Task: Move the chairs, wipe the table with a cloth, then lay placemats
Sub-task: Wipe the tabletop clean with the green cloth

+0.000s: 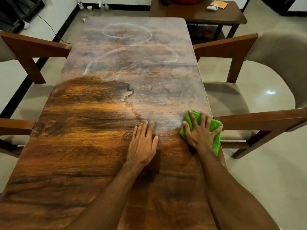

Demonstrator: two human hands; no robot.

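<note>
A long wooden table [86, 130] fills the view; its near half is dark and glossy, its far half pale and hazy with white smear rings. My right hand [201, 131] presses flat with spread fingers on a folded green cloth [216, 140] near the table's right edge. Beside it, my left hand [142, 145] rests flat on the bare wood with straight fingers. One wooden chair [249, 117] with beige cushions stands at the table's right side, another chair [23, 52] at its left.
A small dark side table [196, 14] stands beyond the far end, carrying a white game controller [212, 7] and an orange cloth [219, 4]. A black cable [49, 27] runs over the tiled floor at the back left.
</note>
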